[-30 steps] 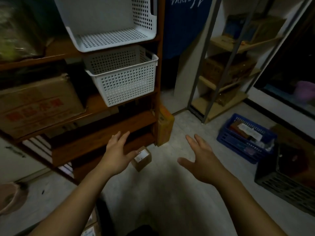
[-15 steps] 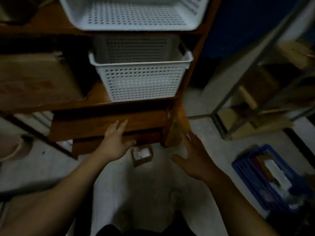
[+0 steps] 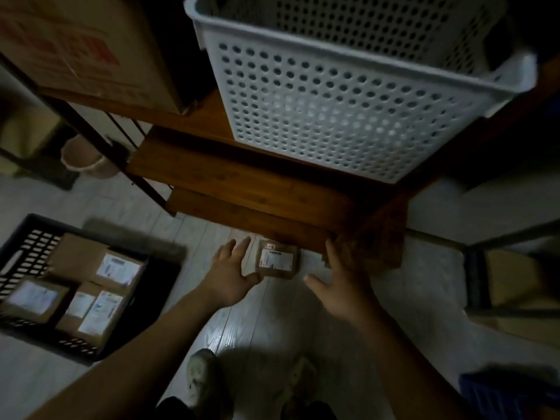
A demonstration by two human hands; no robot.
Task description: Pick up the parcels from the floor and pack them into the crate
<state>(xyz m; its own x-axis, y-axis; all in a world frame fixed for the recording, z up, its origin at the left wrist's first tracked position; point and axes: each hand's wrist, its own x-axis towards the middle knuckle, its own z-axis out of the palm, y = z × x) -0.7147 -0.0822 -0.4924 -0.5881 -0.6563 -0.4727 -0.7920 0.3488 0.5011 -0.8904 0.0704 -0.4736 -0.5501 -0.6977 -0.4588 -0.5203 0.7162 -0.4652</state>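
Left hand [image 3: 233,272] is open flat beside the parcel [image 3: 276,262], which sits on the floor under the shelf [image 3: 257,192]. Right hand [image 3: 341,278] is spread open just right of it (bracketing for a two-sided scoop, I'd guess). Crate [image 3: 33,237] waits near left, partly packed.

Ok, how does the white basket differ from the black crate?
The white basket sits on the wooden shelf; the black crate sits on the floor. The white basket has round holes, the black crate slots. Both are perforated open-topped bins.
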